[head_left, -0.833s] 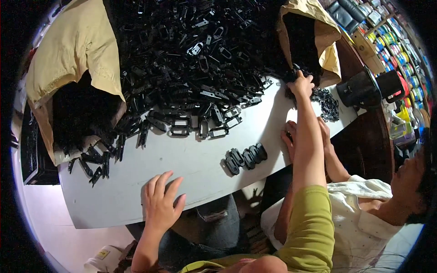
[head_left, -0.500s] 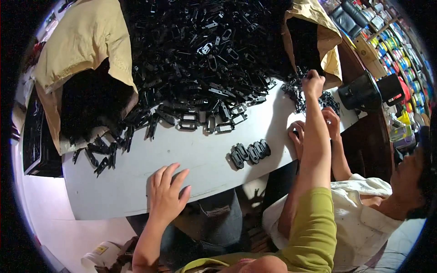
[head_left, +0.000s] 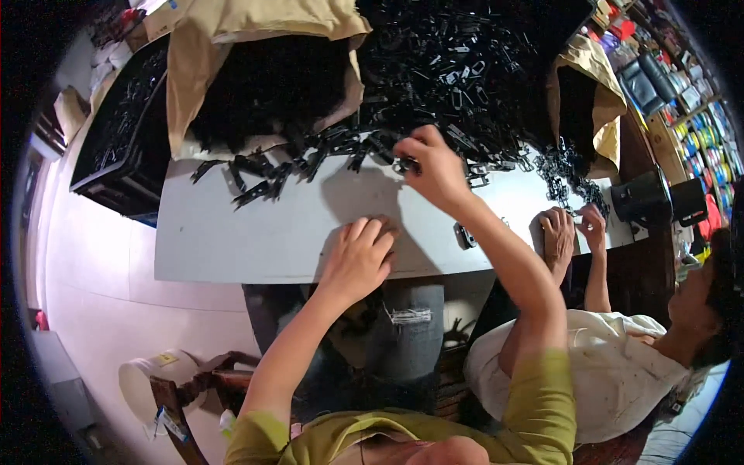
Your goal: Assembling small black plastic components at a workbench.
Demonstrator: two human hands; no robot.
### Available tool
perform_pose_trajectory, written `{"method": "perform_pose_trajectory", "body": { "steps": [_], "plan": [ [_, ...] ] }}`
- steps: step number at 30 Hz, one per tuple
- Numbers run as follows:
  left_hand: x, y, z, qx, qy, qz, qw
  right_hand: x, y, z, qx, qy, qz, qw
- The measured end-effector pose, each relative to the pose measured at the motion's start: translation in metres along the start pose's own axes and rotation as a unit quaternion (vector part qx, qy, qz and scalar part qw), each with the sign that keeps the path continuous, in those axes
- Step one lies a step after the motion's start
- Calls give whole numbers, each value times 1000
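Note:
My left hand (head_left: 358, 260) rests on the white tabletop (head_left: 240, 232) near its front edge, fingers slightly bent and apart, with nothing visible in it. My right hand (head_left: 435, 169) is raised at the near edge of a large heap of black plastic parts (head_left: 465, 85). Its thumb and fingers close on a small black plastic part (head_left: 404, 164), mostly hidden by the fingers. Beside my right forearm lies a black oblong part (head_left: 465, 237); the forearm covers the spot just right of it.
A brown paper sack (head_left: 263, 19) of black parts gapes at the back left, and a second paper sack (head_left: 612, 116) at the right. Near it, a co-worker's hands (head_left: 559, 236) handle small black pieces (head_left: 562, 174). A black bin (head_left: 116, 147) stands left; a black container (head_left: 642, 200) stands right.
My right hand has moved left from the small pieces by the right sack to the large heap. My left hand has bent its fingers. The whole view has shifted.

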State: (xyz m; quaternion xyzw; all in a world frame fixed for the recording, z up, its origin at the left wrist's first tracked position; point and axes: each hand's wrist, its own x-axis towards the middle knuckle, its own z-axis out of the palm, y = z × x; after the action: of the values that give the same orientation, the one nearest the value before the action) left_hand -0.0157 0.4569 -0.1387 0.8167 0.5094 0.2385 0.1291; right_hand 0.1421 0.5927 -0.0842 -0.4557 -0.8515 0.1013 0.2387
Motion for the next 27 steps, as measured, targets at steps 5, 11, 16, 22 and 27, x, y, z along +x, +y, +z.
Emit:
{"method": "perform_pose_trajectory", "body": {
  "steps": [5,11,16,22,27],
  "plan": [
    [-5,-2,3,2,46,23,999,38,0,36,-13,-72,-38,997],
    [-17,-12,3,-16,86,20,996,50,-7,8,161,-61,16,985],
    [-7,-6,10,-30,80,15,996,-20,8,-54,136,78,103,982],
    [-10,-7,6,-12,60,-4,998,-140,35,-11,-139,137,267,944],
    [-17,-31,-7,-49,103,-8,993,-155,2,20,-194,50,243,949]
  ]
}}
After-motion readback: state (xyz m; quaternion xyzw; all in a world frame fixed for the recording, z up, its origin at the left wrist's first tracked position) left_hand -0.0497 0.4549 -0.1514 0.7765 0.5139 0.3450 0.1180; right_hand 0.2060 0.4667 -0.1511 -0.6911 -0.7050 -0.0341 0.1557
